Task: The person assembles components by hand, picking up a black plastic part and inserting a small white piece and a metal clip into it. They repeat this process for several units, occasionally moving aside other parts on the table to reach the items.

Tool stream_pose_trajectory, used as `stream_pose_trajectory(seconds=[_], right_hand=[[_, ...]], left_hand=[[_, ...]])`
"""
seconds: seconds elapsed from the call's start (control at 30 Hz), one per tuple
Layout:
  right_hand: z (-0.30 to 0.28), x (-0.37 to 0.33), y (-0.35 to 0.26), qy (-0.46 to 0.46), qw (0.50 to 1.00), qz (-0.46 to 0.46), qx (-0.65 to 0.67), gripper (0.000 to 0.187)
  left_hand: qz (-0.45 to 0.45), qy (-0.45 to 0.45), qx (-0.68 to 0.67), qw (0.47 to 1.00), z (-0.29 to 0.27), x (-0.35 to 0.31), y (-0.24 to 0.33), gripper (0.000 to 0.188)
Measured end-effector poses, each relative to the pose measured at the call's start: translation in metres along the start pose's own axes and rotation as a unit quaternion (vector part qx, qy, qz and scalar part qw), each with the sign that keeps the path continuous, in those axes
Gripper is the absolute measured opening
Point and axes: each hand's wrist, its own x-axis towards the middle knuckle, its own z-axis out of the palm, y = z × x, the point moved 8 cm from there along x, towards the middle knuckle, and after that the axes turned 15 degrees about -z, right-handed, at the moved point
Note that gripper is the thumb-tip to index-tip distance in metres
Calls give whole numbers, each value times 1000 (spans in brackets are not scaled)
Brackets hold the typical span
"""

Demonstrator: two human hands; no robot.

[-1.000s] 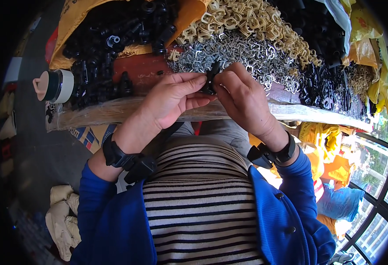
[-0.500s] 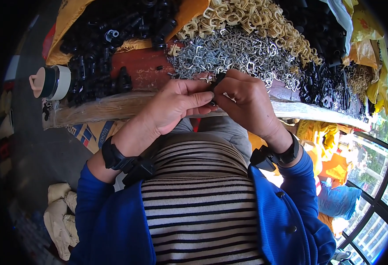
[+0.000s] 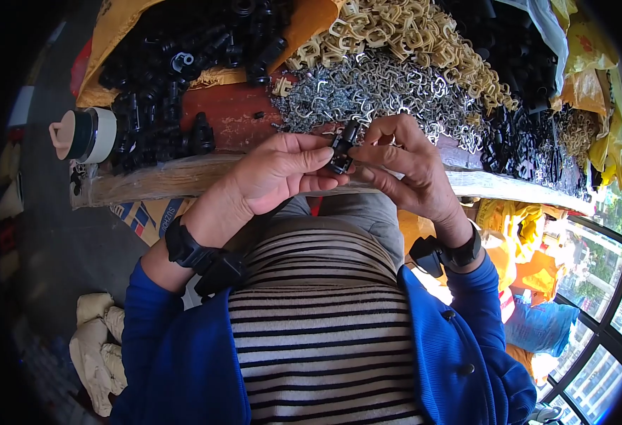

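A small black plastic fitting (image 3: 342, 147) with a short tube at its top is pinched between the thumb and fingers of my left hand (image 3: 272, 173), just above the table's near edge. Close on its right side is my right hand (image 3: 420, 173), thumb and index finger apart; a fingertip is at the fitting, and whether it touches cannot be made out. Beyond both hands lies a heap of small silvery metal clips (image 3: 346, 88). Behind that spreads a pile of beige plastic clips (image 3: 403, 35).
Black fittings (image 3: 219, 49) spill from an orange-brown bag at the far left. Small black parts (image 3: 523, 145) lie at the right, by yellow bags (image 3: 612, 106). A lidded cup (image 3: 98, 134) stands at the left corner. The plastic-wrapped table edge (image 3: 169, 176) runs before me.
My right hand has loosened its closed grip and its fingers have spread, drawing slightly right. The black fitting now shows more fully, still in my left hand.
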Motion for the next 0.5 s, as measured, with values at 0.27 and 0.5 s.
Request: stream_pose_trajectory(seconds=[0.27, 0.5], right_hand=[[0, 5, -11, -74, 987, -96, -101, 25], [9, 12, -16, -128, 973, -126, -142, 37]], left_hand=[[-26, 10, 0, 1000, 1, 7, 0, 23], [-34, 33, 39, 998, -2, 9, -1, 27]])
